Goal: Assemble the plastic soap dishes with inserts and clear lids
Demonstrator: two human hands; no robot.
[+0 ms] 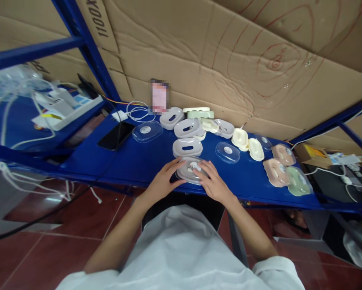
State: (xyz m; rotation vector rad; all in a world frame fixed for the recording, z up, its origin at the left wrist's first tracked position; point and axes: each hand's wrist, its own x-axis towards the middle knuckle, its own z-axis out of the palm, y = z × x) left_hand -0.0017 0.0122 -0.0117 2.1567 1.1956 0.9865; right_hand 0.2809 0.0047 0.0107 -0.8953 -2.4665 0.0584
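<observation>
A grey oval soap box (190, 177) with a clear lid and a round label lies at the front edge of the blue table. My left hand (164, 179) grips its left side, thumb low and fingers at the upper rim. My right hand (214, 183) holds the right side, with fingertips bent over the lid by the label. Just behind it sits a grey open soap box base (187, 148) with a slot in its floor. Another grey base (187, 127) lies farther back. A loose clear lid (227, 152) rests to the right, another clear lid (147, 131) to the left.
Cream bases (256, 149) stand right of centre. Pink lidded boxes (276, 173) and a green lidded box (298, 181) are at the far right. A black phone (116, 136) and a white charger (119, 116) lie left. Cardboard (184, 52) walls the back; blue frame posts flank the table.
</observation>
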